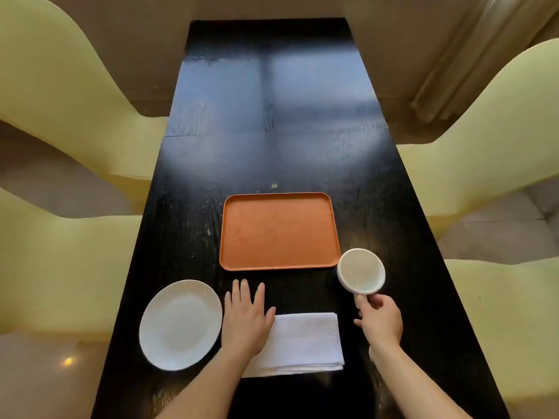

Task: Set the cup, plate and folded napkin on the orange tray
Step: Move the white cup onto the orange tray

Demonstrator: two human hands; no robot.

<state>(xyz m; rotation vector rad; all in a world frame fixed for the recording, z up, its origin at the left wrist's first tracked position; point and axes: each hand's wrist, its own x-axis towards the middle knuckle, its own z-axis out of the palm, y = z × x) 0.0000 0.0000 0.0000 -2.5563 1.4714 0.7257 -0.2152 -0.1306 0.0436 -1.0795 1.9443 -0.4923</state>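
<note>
My right grip (379,320) pinches the white cup (361,270) by its handle at the orange tray's (278,231) 4 o'clock; my left grip (246,319) lies open, flat on the worktop (272,116), touching the folded napkin (305,343).

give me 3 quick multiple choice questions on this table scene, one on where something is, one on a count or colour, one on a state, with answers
1. Where does the plate lie?
A. on the tray
B. on the table, left of the left hand
C. on the napkin

2. How many items rest on the orange tray?
A. none
B. one
C. three

3. What is the right hand doing?
A. lying flat on the table
B. pressing on the plate
C. gripping the cup

Answers:
1. B, the plate sits on the black table, left of the left hand and nearer than the tray.
2. A, the tray's surface is bare.
3. C, its fingers pinch the cup at the near side, beside the tray's near right corner, while the left hand lies open, partly on the folded napkin.
</note>
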